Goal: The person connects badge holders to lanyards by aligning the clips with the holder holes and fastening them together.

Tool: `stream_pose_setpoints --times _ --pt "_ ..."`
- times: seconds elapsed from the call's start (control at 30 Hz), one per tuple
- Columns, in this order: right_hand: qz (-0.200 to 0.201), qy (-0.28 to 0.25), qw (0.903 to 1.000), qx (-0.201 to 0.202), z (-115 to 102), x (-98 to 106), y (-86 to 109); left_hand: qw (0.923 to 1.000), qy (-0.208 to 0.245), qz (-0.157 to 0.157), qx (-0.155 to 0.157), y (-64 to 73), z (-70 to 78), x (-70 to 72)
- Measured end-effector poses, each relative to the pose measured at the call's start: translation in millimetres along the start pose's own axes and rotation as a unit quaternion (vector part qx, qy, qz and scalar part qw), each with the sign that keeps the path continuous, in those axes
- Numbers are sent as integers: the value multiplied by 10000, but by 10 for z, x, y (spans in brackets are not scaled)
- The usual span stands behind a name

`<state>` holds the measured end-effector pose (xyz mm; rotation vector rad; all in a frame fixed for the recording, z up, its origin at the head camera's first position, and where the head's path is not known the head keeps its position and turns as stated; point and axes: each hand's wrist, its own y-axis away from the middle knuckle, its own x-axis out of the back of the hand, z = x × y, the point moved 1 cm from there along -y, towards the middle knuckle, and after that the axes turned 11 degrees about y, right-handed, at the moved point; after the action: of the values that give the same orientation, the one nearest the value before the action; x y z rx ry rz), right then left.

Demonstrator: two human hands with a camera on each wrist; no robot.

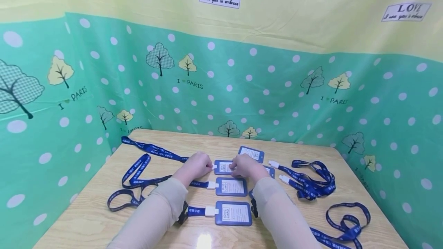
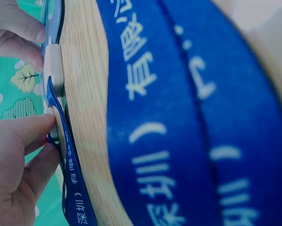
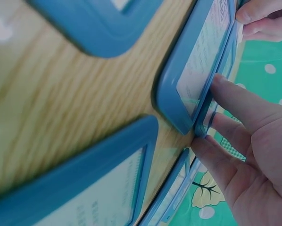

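Blue card holders lie in two columns on the table. My left hand (image 1: 198,167) pinches the white lanyard clip (image 1: 214,166) of the farthest holder in the left column; the left wrist view has thumb and finger at that clip, its far side hidden. On this same card holder (image 1: 222,167), my right hand (image 1: 243,165) grips the right end, thumb on the near edge and fingers beyond it. Nearer me are a second card holder (image 1: 231,186) and a third card holder (image 1: 233,213), both joined to blue lanyards. A blue lanyard (image 1: 152,150) trails left from my left hand.
Under the right arm and beyond it lie further holders, including a card holder (image 1: 252,153) at the back. Folded lanyards (image 1: 313,181) with white clips are on the right, another lanyard (image 1: 349,222) nearer me. A green polka-dot curtain (image 1: 242,87) encloses the wooden table (image 1: 86,218).
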<state>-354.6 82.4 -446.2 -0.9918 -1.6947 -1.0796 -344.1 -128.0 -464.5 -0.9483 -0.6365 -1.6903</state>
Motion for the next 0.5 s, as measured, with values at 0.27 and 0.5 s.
stream_pose_setpoints --times 0.27,0.5 --pt "22 -19 10000 -35 5 -10 1 9999 -66 39 -86 13 0 -7" --pt "96 -53 9999 21 24 -29 1 9999 -72 135 -63 26 0 -39"
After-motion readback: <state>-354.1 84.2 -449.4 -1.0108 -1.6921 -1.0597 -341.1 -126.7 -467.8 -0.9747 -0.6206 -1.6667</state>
